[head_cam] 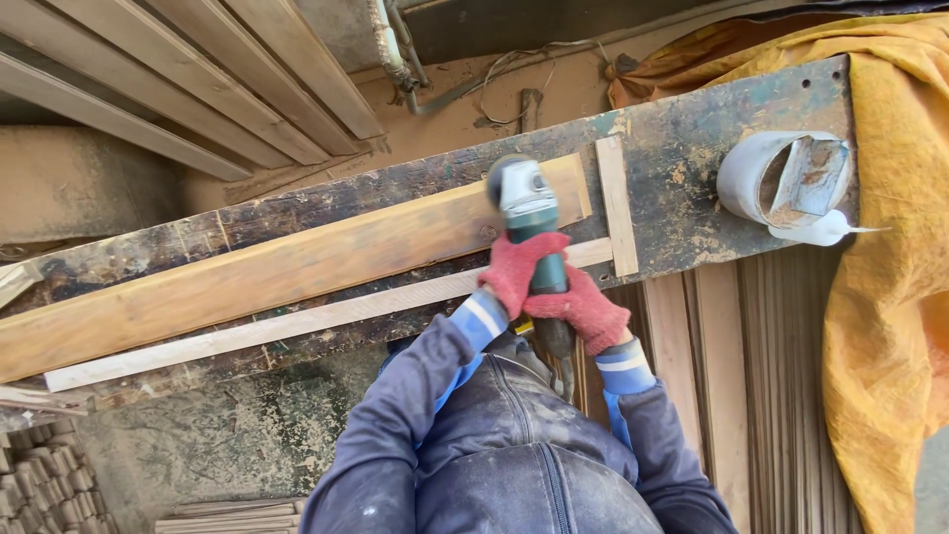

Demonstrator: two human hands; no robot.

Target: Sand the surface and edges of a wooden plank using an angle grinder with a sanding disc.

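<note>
left hand clenched on angle grinder body | right hand clenched on its rear handle | grinder head at right end of wooden plank on tabletop | tape roll far right

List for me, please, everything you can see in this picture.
Angle grinder: one, green and grey, on the plank's right end.
Plank: one, pale brown, lying along the bench.
Thin strip: one, light wood, in front of the plank.
Short strip: one, light wood, crosswise at the plank's end.
Workbench: one, dark, stained.
Tape roll: one, whitish, at the bench's right end.
Cloth: one, yellow, right.
Left hand: red glove, gripping the grinder.
Right hand: red glove, on the grinder's handle.
</note>
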